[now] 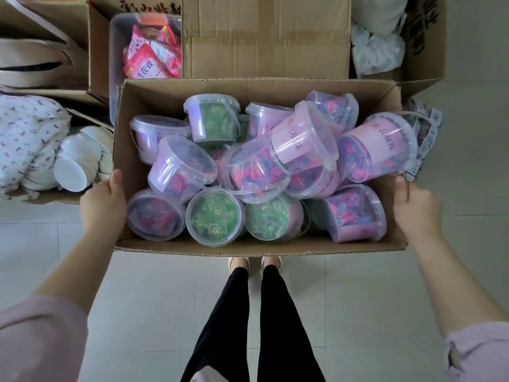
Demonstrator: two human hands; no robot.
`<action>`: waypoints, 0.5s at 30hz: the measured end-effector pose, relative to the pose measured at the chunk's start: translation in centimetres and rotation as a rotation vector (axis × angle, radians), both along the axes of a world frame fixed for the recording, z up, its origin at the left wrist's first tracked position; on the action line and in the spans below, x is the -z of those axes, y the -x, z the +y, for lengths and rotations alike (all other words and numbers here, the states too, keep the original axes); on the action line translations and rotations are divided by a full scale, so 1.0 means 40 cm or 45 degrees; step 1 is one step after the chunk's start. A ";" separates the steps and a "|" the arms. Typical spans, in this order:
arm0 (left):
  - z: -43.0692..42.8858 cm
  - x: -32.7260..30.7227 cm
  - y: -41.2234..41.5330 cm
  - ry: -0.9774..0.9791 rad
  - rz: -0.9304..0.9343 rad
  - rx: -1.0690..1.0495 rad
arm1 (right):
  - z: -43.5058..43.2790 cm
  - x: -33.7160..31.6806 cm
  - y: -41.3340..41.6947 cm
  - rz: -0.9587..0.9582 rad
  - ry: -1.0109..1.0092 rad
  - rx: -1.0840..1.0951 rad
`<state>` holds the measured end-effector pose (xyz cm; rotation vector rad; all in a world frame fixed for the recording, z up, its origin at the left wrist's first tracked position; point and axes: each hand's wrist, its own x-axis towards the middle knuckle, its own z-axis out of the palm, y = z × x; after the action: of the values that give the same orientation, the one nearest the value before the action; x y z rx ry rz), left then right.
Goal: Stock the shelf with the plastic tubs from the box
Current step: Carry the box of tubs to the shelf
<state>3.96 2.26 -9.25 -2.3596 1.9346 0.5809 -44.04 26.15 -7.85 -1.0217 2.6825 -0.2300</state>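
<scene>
the left hand (103, 201) and right hand (413, 204) are gripping opposite side walls of the cardboard box (259, 248), thumbs hooking over the rims; plastic tubs (214, 217) are lying jumbled inside, above the tiled floor (154, 299)

Soft, even light fills the scene, bright without hard shadows, and its direction cannot be told. The box (259, 248) is clearly lit; only its far inner wall and the gaps between the plastic tubs (214, 216) fall into mild shade. The tubs' clear lids carry pale, diffuse sheen rather than sharp glare. Below the box the floor (358, 299) looks washed out, nearly white. Detail is slightly soft and smeared throughout. The wide lens bows the box's edges and flares the forearms outward; the sleeves (35, 340) in the corners below the box are blurred.
</scene>
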 end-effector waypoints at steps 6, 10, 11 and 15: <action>0.017 -0.121 0.025 -0.137 -0.077 0.105 | 0.085 -0.119 -0.024 -0.073 -0.137 0.112; 0.068 -0.259 0.087 -0.190 -0.044 0.189 | 0.190 -0.283 -0.033 -0.067 -0.159 0.232; 0.088 -0.304 0.107 -0.194 -0.024 0.211 | 0.225 -0.334 -0.035 -0.060 -0.164 0.271; 0.159 -0.477 0.205 -0.199 0.074 0.352 | 0.394 -0.522 -0.036 -0.006 -0.144 0.430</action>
<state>-4.22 8.60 9.81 -1.9611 2.1035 0.7527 -42.60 41.90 13.02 -0.5317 2.8133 -0.1414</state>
